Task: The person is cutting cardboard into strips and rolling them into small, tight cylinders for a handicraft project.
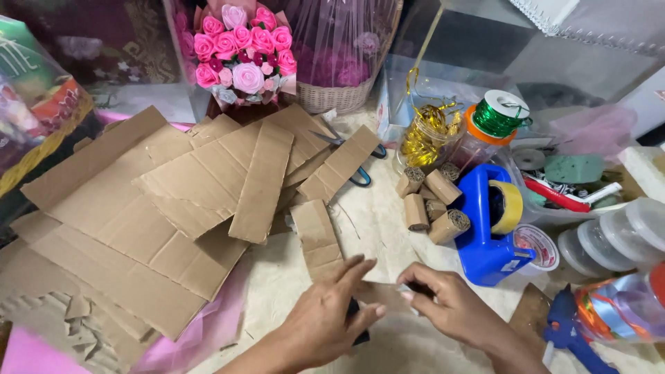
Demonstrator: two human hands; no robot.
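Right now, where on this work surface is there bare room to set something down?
One bare patch of cream paper lies between the cardboard strip, the cardboard rolls and the hands; left hand, right hand. Cardboard sheets cover the left. The tape dispenser and lidded tubs crowd the right.

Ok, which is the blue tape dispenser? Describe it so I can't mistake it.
Start at the spread of brown cardboard sheets and go right, past the cluster of rolled cardboard tubes. The blue plastic tape dispenser stands beside them, above the right hand. Only it carries a yellowish tape roll on top.
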